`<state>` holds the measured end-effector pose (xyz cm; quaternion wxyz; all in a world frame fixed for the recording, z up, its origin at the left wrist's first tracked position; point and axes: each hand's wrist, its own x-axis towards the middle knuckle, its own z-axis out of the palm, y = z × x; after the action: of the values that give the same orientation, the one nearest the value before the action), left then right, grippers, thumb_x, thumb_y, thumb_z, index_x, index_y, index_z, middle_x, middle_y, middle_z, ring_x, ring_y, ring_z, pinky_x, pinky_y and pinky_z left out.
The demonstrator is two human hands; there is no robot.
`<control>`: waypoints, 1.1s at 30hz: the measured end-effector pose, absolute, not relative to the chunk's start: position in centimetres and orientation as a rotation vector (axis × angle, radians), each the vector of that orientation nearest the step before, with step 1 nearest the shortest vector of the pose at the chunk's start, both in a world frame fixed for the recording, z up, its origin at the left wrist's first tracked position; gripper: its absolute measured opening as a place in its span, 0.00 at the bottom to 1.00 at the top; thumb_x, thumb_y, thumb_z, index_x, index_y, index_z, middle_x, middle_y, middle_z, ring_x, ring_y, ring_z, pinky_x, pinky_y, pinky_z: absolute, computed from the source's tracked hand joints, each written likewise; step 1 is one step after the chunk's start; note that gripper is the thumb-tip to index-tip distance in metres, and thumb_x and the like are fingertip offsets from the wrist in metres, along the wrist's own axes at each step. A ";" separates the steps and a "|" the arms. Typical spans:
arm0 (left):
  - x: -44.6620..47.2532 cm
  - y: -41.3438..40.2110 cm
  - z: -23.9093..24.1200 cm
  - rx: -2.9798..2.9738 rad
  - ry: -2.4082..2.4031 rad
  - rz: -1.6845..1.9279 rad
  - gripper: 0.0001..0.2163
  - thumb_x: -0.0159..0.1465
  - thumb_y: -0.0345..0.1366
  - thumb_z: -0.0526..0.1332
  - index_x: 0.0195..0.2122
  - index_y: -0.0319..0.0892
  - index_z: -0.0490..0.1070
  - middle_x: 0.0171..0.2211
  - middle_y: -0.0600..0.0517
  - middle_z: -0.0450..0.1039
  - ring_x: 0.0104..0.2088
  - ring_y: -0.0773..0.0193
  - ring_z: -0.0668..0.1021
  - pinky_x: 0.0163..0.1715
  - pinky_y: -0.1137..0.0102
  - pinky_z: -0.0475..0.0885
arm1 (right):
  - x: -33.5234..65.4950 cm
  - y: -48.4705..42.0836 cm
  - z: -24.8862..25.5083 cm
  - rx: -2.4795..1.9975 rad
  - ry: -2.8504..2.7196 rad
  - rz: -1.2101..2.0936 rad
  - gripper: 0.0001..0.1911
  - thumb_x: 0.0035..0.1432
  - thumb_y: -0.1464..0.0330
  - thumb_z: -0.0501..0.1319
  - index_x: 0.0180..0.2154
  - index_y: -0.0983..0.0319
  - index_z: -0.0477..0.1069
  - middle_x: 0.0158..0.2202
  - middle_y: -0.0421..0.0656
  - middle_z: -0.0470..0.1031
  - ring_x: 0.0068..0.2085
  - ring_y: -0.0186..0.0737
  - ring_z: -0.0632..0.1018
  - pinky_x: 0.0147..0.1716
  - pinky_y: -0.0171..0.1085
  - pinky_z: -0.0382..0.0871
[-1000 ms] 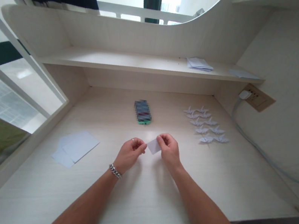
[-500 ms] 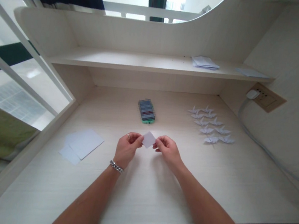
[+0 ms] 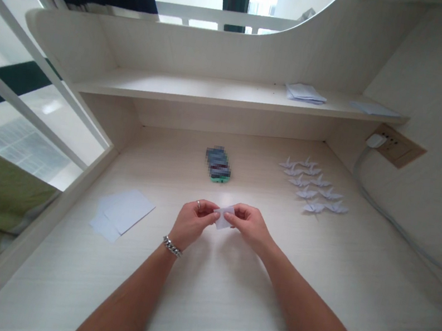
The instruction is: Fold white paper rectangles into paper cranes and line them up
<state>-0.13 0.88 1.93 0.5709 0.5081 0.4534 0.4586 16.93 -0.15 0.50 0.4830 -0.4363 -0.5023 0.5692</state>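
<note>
While both your hands meet over the middle of the surface (image 3: 250, 292), the small folded paper (image 3: 223, 223) sits directly between them. Note the governing relation: the paper lies to the right of your left hand (image 3: 191, 221) and to the left of your right hand (image 3: 252, 225); neither hand is nearer, since both touch it. Its outline is roughly square and partly covered by fingers, so a long axis cannot be determined.

Your left hand is pinched nearly closed, thumb and fingers on the paper's left edge. Your right hand is likewise pinched, thumb across the paper's upper face, fingers curled behind. The paper appears to be held above the surface.

Compared with half a second ago, your fingertips are closer together. The paper, then a diamond exposed between the hands, is now turned, partly covered and slightly nearer to you.

Folded paper birds (image 3: 306, 193) stand in rows beyond your right hand; loose sheets (image 3: 131, 211) lie left of your left hand. A pixelated object (image 3: 218, 163) lies beyond both hands.
</note>
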 end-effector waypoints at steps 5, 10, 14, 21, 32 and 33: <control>-0.3 0.9 1.9 1.262 1.069 1.008 0.10 0.48 0.37 0.71 0.29 0.37 0.77 0.22 0.51 0.75 0.23 0.67 0.75 0.25 0.72 0.69 | 17.1 -0.3 0.7 -1.031 -1.224 1.405 0.12 0.44 0.61 0.70 0.28 0.63 0.76 0.26 0.42 0.78 0.29 0.38 0.77 0.32 0.38 0.70; -0.5 0.7 2.5 1.295 1.050 0.946 0.09 0.48 0.36 0.71 0.28 0.37 0.78 0.23 0.50 0.76 0.23 0.66 0.75 0.26 0.71 0.70 | 17.1 -0.4 0.7 -1.056 -1.200 1.476 0.12 0.44 0.63 0.71 0.29 0.64 0.78 0.23 0.41 0.76 0.24 0.35 0.74 0.23 0.34 0.67; -0.5 0.5 3.0 1.279 1.042 0.929 0.09 0.47 0.34 0.72 0.27 0.37 0.78 0.22 0.49 0.76 0.23 0.66 0.75 0.25 0.72 0.69 | 16.9 -0.6 1.2 -1.072 -1.152 1.494 0.12 0.42 0.64 0.71 0.29 0.65 0.79 0.19 0.40 0.74 0.20 0.33 0.71 0.19 0.33 0.66; -0.4 0.6 2.8 1.149 1.003 0.960 0.07 0.46 0.33 0.71 0.25 0.37 0.77 0.21 0.52 0.75 0.22 0.68 0.74 0.23 0.73 0.69 | 16.7 -0.9 2.0 -1.057 -1.044 1.525 0.12 0.38 0.66 0.72 0.29 0.64 0.81 0.22 0.42 0.77 0.22 0.34 0.75 0.19 0.33 0.70; -0.8 0.6 2.8 1.075 0.928 0.973 0.04 0.47 0.29 0.70 0.24 0.38 0.77 0.19 0.54 0.74 0.21 0.70 0.73 0.23 0.75 0.68 | 16.8 -0.9 1.7 -0.968 -1.036 1.571 0.10 0.39 0.69 0.71 0.30 0.63 0.82 0.22 0.42 0.78 0.22 0.34 0.75 0.21 0.34 0.72; -0.8 0.7 2.8 1.095 0.930 0.972 0.04 0.47 0.29 0.70 0.24 0.38 0.77 0.19 0.54 0.74 0.21 0.70 0.73 0.23 0.75 0.68 | 16.7 -1.0 1.8 -0.972 -1.044 1.564 0.10 0.39 0.68 0.71 0.30 0.63 0.82 0.22 0.42 0.78 0.22 0.34 0.75 0.21 0.34 0.72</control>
<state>-0.81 0.66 2.78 0.6471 0.4814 0.4087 0.4272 16.74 -0.96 1.81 0.4902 -0.4003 -0.4300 0.6439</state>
